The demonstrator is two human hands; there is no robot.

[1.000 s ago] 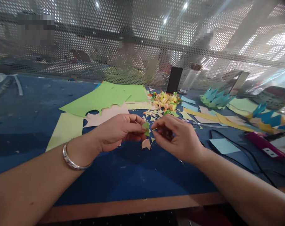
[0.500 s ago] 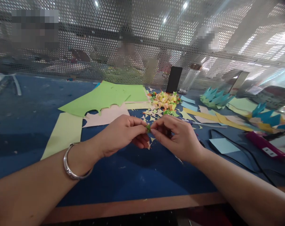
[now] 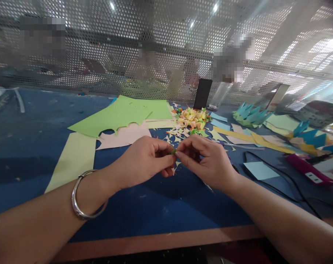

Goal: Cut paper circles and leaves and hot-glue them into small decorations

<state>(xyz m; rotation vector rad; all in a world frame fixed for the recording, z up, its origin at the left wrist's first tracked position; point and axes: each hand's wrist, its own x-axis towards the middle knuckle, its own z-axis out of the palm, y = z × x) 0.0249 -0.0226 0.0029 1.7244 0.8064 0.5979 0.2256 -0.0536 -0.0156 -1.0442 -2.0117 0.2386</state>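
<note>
Between my fingertips is a small green paper piece (image 3: 173, 151), mostly covered by them. My left hand (image 3: 149, 157) pinches it from one side, thumb against forefinger; a silver bangle rings that wrist. My right hand (image 3: 206, 159) pinches the same piece from the other side, fingers curled. Just beyond the hands lie pale paper scraps (image 3: 178, 132) and a heap of small folded paper pieces (image 3: 194, 118) in yellow, peach, green and orange. A large green paper sheet (image 3: 127, 112) with rounded cut-outs lies to the left, over a pink sheet (image 3: 125, 136).
At the back, a black phone (image 3: 202, 93) and a clear bottle (image 3: 221, 95) lean near a perforated metal screen (image 3: 113, 55). On the right are paper strips (image 3: 232, 134), a blue folded paper form (image 3: 250, 114), a light-blue square (image 3: 261, 170), a black cable and a purple power strip (image 3: 306, 168).
My left thumb and fingers have shifted slightly around the green piece, and less of it shows. My right hand stays nearly in place.
</note>
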